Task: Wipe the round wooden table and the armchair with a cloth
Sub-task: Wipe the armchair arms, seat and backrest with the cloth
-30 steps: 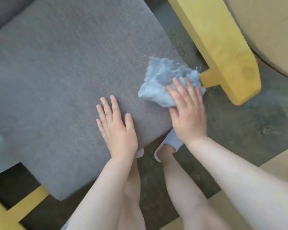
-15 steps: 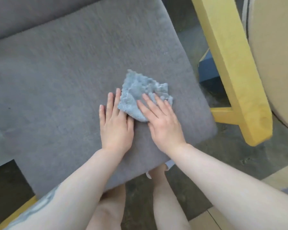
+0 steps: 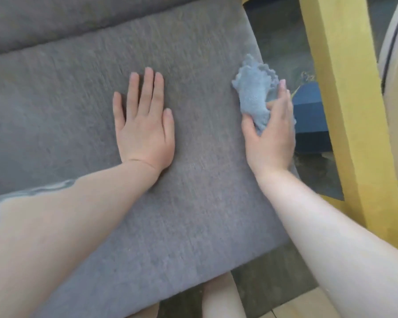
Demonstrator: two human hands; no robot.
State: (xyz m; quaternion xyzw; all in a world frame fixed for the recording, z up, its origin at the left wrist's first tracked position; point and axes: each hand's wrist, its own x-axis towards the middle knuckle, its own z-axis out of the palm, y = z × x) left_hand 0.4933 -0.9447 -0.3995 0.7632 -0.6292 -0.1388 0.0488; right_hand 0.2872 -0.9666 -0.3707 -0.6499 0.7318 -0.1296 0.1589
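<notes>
Right at the seat's right-hand edge, the right hand holds the bunched light-blue cloth, thumb on one side and fingers curled round the other, so the hand is closed around the fabric. The cloth sticks up past the fingertips and sits against the side of the grey seat cushion, partly over the gap beside it. The left hand lies flat on the middle of the cushion, palm down, fingers spread only a little and straight, gripping nothing. It is well apart from the cloth. Both bare forearms reach in from the bottom of the view; the left one carries a dark blue mark near the frame edge. Behind the seat, the grey back cushion runs across the top. To the right of the cloth, the armchair's yellow wooden arm slants down the picture, with a dark blue object on the floor between it and the seat. Bare legs show below the front edge.
</notes>
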